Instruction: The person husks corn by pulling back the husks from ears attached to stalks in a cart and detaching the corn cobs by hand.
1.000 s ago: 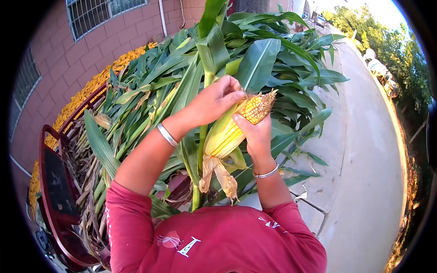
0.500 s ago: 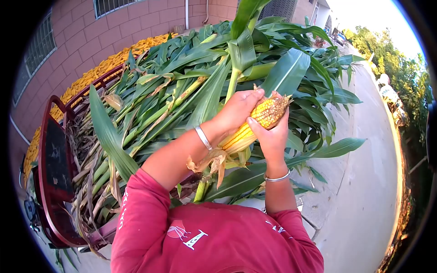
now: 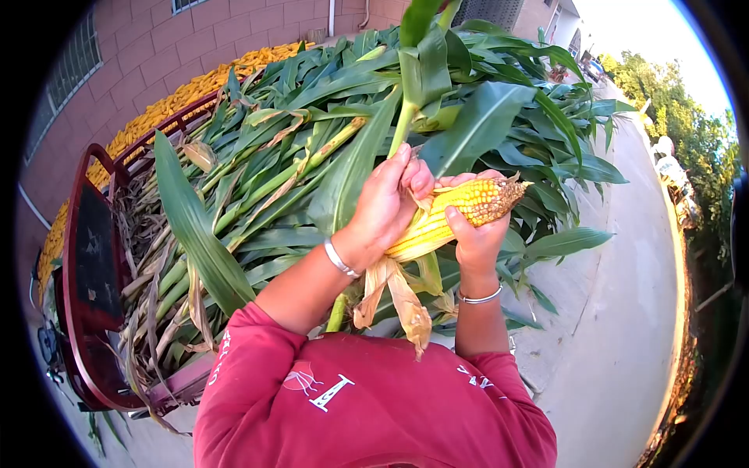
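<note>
My right hand [image 3: 479, 238] is wrapped round an ear of corn [image 3: 477, 201], thumb across its yellow kernels. The ear's brown, partly bare tip points right and slightly up. Against the ear's left side, my left hand [image 3: 388, 199] is closed, its fingers pinching the pale husk [image 3: 424, 204] there. Dry husk leaves [image 3: 404, 300] hang below the ear's base. Just behind the hands rises a green corn stalk [image 3: 402, 129] with broad leaves. The ear's base is partly hidden by my left hand and the husk.
Cut corn stalks [image 3: 312, 168] lie heaped in a red-railed cart [image 3: 86, 335] ahead and to the left. Husked yellow ears [image 3: 168, 129] are piled along the brick wall [image 3: 148, 54]. Concrete pavement [image 3: 616, 312] runs along the right, bordered by bushes [image 3: 663, 93].
The ear has shifted right and tipped nearer to level. My left hand has drawn back from its upper side with husk pulled down, baring more kernels. Dry husk leaves hang lower.
</note>
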Demonstrator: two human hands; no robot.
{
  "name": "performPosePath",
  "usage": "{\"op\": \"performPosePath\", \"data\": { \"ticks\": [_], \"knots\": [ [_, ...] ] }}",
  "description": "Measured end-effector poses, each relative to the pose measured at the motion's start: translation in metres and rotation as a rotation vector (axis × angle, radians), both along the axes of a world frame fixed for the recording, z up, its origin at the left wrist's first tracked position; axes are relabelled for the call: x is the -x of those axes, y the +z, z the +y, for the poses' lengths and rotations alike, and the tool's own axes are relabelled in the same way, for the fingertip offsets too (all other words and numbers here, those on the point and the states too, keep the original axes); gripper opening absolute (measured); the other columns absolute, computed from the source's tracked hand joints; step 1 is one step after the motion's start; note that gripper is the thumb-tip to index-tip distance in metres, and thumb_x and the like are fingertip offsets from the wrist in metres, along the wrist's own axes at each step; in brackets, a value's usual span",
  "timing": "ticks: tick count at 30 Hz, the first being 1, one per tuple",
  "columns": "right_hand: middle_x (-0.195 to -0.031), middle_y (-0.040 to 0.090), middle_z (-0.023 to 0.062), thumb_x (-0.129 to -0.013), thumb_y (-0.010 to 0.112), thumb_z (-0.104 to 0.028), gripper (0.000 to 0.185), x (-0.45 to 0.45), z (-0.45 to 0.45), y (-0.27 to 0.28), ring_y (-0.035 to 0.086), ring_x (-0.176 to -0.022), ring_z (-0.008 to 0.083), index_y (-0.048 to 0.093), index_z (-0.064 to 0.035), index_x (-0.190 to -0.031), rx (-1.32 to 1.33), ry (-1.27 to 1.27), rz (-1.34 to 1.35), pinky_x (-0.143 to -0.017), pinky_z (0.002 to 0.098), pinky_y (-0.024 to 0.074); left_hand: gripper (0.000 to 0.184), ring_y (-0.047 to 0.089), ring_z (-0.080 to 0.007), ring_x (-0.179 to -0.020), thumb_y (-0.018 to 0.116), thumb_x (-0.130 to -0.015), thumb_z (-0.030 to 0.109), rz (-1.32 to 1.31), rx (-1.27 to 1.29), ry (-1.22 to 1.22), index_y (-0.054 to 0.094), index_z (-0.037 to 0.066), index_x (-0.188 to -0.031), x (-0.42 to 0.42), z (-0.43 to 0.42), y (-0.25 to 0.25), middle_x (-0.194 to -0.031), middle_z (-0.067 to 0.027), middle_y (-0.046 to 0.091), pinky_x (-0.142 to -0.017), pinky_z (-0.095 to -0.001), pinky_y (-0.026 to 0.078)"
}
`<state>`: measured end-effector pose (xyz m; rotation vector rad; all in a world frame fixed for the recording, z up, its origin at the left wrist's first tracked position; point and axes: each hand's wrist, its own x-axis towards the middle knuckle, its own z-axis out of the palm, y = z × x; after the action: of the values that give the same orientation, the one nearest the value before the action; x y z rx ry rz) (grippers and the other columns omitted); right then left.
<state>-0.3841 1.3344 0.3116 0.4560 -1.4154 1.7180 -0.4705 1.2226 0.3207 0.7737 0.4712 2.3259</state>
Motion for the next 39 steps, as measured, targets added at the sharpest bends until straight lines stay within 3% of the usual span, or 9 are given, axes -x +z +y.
{"op": "performPosePath", "data": {
  "ticks": [3, 6, 11, 19, 20, 23, 24, 32, 39],
  "knots": [
    [-0.097, 0.058, 0.0142, -0.067, 0.067, 0.009, 0.053, -0.014, -0.007, 0.009, 0.060, -0.095, 0.0241, 0.038, -0.0025, -0.110, -0.047, 0.073, 0.001, -0.091, 0.0407, 0.0491, 0.046, 0.040, -0.0156, -0.066, 0.032, -0.102, 0.034, 0.234, 0.105, 0.140, 0.035, 0.011, -0.063, -0.022, -0.028, 0.006, -0.064, -0.0013, 0.039, -0.082, -0.0333, 0.040],
    [-0.095, 0.056, 0.0160, -0.064, 0.070, 0.005, 0.062, -0.026, -0.020, 0.011, 0.060, -0.090, 0.0272, 0.034, -0.0042, -0.113, -0.198, -0.034, 0.033, -0.084, 0.0433, 0.0522, 0.049, 0.045, -0.0168, -0.067, 0.030, -0.102, 0.039, 0.814, 0.231, 0.276, 0.038, 0.008, -0.064, -0.025, -0.066, 0.006, -0.066, -0.0023, 0.045, -0.092, -0.0389, 0.039],
    [-0.094, 0.053, 0.0144, -0.066, 0.075, -0.014, 0.062, -0.031, -0.014, 0.010, 0.057, -0.084, 0.0265, 0.034, -0.0040, -0.112, -0.182, -0.137, 0.038, -0.081, 0.0425, 0.0509, 0.047, 0.042, -0.0149, -0.068, 0.030, -0.104, 0.034, 0.676, 0.444, 0.243, 0.045, 0.004, -0.071, -0.029, -0.127, -0.035, -0.067, -0.0018, 0.045, -0.080, -0.0312, 0.040],
    [-0.090, 0.041, 0.0082, -0.070, 0.071, -0.031, 0.060, -0.014, -0.040, 0.021, 0.047, -0.085, 0.0222, 0.036, -0.0026, -0.110, -0.189, -0.095, 0.038, -0.081, 0.0394, 0.0449, 0.046, 0.038, -0.0135, -0.066, 0.031, -0.103, 0.036, 0.174, 0.111, 0.238, 0.038, 0.011, -0.065, -0.046, -0.184, -0.102, -0.064, 0.0010, 0.039, -0.090, -0.0324, 0.040],
    [-0.094, 0.045, 0.0113, -0.079, 0.063, -0.044, 0.064, -0.012, -0.042, 0.022, 0.048, -0.086, 0.0244, 0.036, -0.0002, -0.117, -0.271, -0.144, 0.026, -0.086, 0.0408, 0.0429, 0.046, 0.038, -0.0133, -0.065, 0.031, -0.103, 0.035, 0.120, 0.103, 0.226, 0.036, 0.012, -0.064, -0.044, -0.184, -0.100, -0.064, 0.0014, 0.038, -0.089, -0.0322, 0.040],
    [-0.104, 0.051, 0.0164, -0.089, 0.046, -0.058, 0.073, 0.004, -0.047, 0.017, 0.051, -0.093, 0.0284, 0.035, 0.0019, -0.128, -0.144, -0.049, 0.133, -0.090, 0.0422, 0.0427, 0.044, 0.035, -0.0126, -0.063, 0.033, -0.103, 0.033, 0.028, -0.004, 0.190, 0.033, 0.013, -0.064, -0.030, -0.184, -0.104, -0.063, 0.0019, 0.036, -0.086, -0.0310, 0.041],
    [-0.114, 0.053, 0.0193, -0.093, 0.026, -0.063, 0.077, 0.002, -0.054, 0.021, 0.052, -0.101, 0.0316, 0.034, 0.0035, -0.132, -0.076, 0.094, 0.105, -0.093, 0.0444, 0.0423, 0.044, 0.035, -0.0127, -0.062, 0.033, -0.103, 0.034, 0.012, 0.024, 0.223, 0.034, 0.013, -0.065, -0.030, -0.186, -0.102, -0.062, 0.0023, 0.036, -0.085, -0.0307, 0.041],
    [-0.113, 0.055, 0.0192, -0.101, 0.018, -0.035, 0.056, 0.016, -0.115, 0.055, 0.054, -0.104, 0.0284, 0.044, 0.0079, -0.125, 0.188, 0.077, 0.003, -0.097, 0.0401, 0.0426, 0.044, 0.037, -0.0130, -0.062, 0.035, -0.102, 0.037, -0.092, 0.055, 0.396, 0.035, 0.013, -0.066, -0.023, -0.213, -0.094, -0.062, 0.0018, 0.038, -0.079, -0.0304, 0.042],
    [-0.109, 0.058, 0.0182, -0.102, 0.021, -0.027, 0.052, 0.024, -0.166, 0.082, 0.059, -0.099, 0.0262, 0.054, 0.0108, -0.113, 0.115, -0.067, -0.035, -0.093, 0.0368, 0.0479, 0.036, 0.048, -0.0115, -0.070, 0.040, -0.101, 0.037, -0.093, 0.023, 0.512, 0.049, 0.011, -0.078, -0.012, -0.224, -0.095, -0.072, 0.0012, 0.049, -0.074, -0.0285, 0.044]
  ]
}}
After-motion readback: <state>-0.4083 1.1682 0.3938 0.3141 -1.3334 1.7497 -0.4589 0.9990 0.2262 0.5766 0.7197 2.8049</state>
